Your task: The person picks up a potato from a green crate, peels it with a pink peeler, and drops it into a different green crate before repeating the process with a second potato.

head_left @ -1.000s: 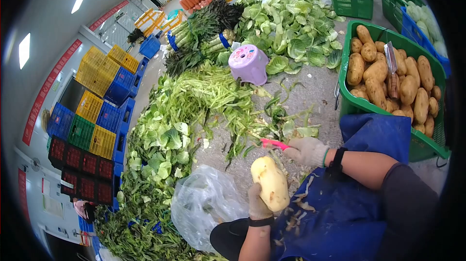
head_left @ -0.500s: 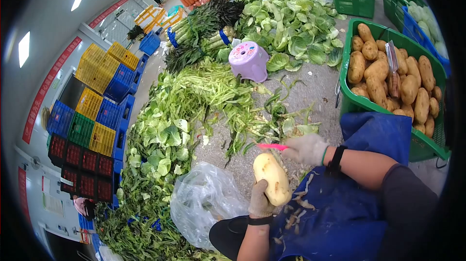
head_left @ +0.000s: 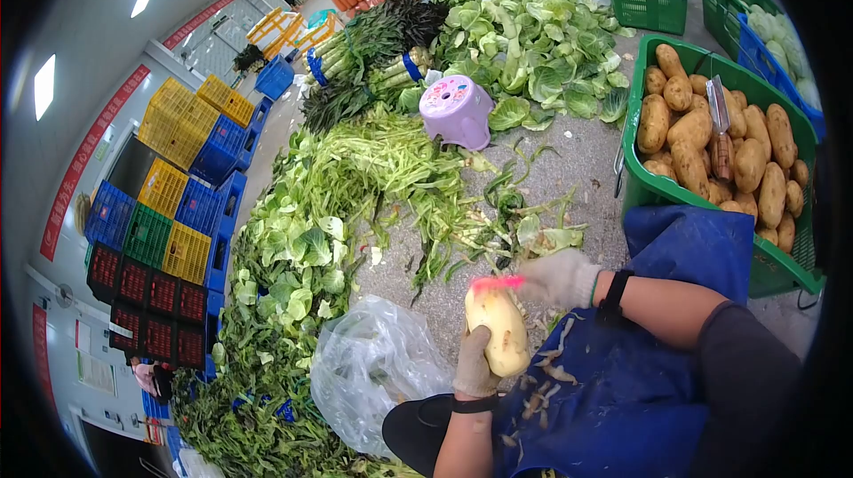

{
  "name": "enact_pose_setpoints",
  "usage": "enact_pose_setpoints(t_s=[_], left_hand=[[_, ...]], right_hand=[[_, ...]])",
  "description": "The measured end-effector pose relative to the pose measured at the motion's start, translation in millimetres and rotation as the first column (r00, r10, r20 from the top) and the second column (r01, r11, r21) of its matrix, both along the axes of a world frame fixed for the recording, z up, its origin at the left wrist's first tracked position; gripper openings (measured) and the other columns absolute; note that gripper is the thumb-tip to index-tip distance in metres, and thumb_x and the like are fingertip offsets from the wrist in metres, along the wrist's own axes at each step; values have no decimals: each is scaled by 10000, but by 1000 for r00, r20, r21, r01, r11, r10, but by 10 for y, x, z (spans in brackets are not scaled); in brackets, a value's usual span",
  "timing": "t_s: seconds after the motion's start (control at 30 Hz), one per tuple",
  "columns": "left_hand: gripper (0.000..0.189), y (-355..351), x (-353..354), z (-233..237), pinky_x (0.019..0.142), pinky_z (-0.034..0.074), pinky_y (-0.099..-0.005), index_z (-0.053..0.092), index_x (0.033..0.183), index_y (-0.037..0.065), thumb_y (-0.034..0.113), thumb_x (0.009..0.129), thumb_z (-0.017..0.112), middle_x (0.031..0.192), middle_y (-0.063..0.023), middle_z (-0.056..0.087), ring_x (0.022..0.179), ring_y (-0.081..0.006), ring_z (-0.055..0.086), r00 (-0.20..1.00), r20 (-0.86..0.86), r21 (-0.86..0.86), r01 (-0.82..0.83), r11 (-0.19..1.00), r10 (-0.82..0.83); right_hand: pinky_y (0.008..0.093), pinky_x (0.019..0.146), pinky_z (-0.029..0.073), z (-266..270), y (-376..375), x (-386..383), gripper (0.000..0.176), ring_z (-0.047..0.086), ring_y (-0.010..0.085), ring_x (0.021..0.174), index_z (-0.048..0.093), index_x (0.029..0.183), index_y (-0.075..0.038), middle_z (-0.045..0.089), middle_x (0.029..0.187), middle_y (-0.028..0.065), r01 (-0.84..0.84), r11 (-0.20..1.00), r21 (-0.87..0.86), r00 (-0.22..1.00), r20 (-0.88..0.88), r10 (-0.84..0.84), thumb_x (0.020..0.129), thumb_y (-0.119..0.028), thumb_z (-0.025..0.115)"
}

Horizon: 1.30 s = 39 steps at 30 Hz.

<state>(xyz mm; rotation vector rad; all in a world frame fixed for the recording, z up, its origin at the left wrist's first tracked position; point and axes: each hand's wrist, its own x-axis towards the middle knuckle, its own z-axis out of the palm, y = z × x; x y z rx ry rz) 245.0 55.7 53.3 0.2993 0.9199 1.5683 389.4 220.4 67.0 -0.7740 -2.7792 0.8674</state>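
Note:
In a light knitted glove, my left hand (head_left: 475, 364) is wrapped round the lower side of a large peeled potato (head_left: 501, 336). A few brown spots show on its pale yellow flesh. My right hand (head_left: 562, 278), gloved too, grips a pink peeler (head_left: 498, 282), which is blurred and lies at the potato's top end. Thin strips of potato peel (head_left: 555, 362) are scattered over the blue apron (head_left: 613, 389) on my lap.
At my right stands a green crate (head_left: 633, 136) of unpeeled potatoes (head_left: 693, 127) with a knife (head_left: 718, 114) lying on them. Vegetable trimmings (head_left: 400, 167) cover the floor ahead, around a purple stool (head_left: 456, 114). A clear plastic bag (head_left: 373, 371) lies left of my hands.
My right hand has brought the pink peeler down from above the potato onto its top end. The left hand and the potato have barely moved.

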Motion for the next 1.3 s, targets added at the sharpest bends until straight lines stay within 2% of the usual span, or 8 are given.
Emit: enact_pose_setpoints(t_s=[0.37, 0.4, 0.53, 0.67, 0.77, 0.97, 1.1, 1.3], left_hand=[[785, -27, -73, 40, 845, 508, -486, 414, 1313, 28, 519, 737, 623, 1109, -185, 577, 938, -362, 606, 996, 87, -2, 26, 1000, -25], [794, -43, -88, 20, 856, 500, -494, 408, 1320, 25, 523, 739, 618, 1117, -190, 574, 949, -369, 601, 987, 155, 20, 38, 999, -41], [809, -34, -93, -50, 876, 484, -518, 402, 1332, 22, 547, 748, 595, 1156, -207, 558, 969, -390, 592, 967, 250, 85, 37, 996, -57], [833, -25, -107, -104, 887, 477, -524, 402, 1332, 16, 593, 756, 574, 1164, -217, 550, 978, -407, 586, 972, 233, 69, -10, 998, -6], [870, -38, -39, 51, 851, 494, -490, 401, 1330, 11, 633, 746, 569, 1148, -238, 544, 917, -382, 588, 977, 213, 13, -35, 999, 31], [840, 26, -85, -110, 859, 498, -495, 373, 1357, -6, 581, 780, 542, 1192, -287, 523, 970, -408, 585, 796, 547, 382, 35, 923, -257], [814, 36, -9, 131, 714, 498, -422, 424, 1296, 14, 583, 744, 609, 1105, -243, 556, 844, -333, 573, 943, 333, 131, -20, 991, -25], [716, 20, 8, 2, 882, 514, -465, 382, 1332, 66, 335, 748, 696, 1151, -150, 564, 1023, -311, 595, 999, -5, 44, -41, 998, 41]], right_hand=[[406, 660, 491, 3, 68, 75, 352, 622, 325, 742, 586, 924, -125, 613, 788, 139, 88, 976, -201, 980, -159, -121, 916, -457, 471], [409, 651, 486, -77, -40, 55, 367, 624, 318, 723, 584, 917, -124, 613, 777, 136, -8, 993, -118, 926, -376, -37, 921, -465, 451], [398, 654, 488, -3, 30, 10, 365, 619, 326, 747, 579, 906, -118, 605, 776, 142, 138, 983, -120, 990, -15, -141, 915, -467, 473], [402, 643, 490, 55, -94, 91, 375, 618, 339, 716, 579, 919, -108, 609, 749, 144, -51, 981, -186, 887, -460, -41, 915, -469, 474], [370, 653, 488, -55, -196, 26, 301, 626, 311, 724, 601, 963, -86, 606, 763, 159, -19, 996, -91, 968, -252, -5, 906, -371, 525], [424, 650, 481, -25, -117, 46, 409, 611, 366, 742, 572, 893, -85, 607, 779, 165, -52, 980, -194, 922, -387, -28, 930, -471, 441], [409, 638, 480, 29, -9, 40, 424, 611, 362, 733, 593, 913, -94, 605, 752, 156, 111, 978, -179, 981, -139, -137, 921, -492, 446], [397, 647, 488, 0, -97, 35, 358, 612, 348, 724, 599, 926, -102, 614, 764, 160, -121, 992, -21, 963, -244, 113, 907, -442, 491]])
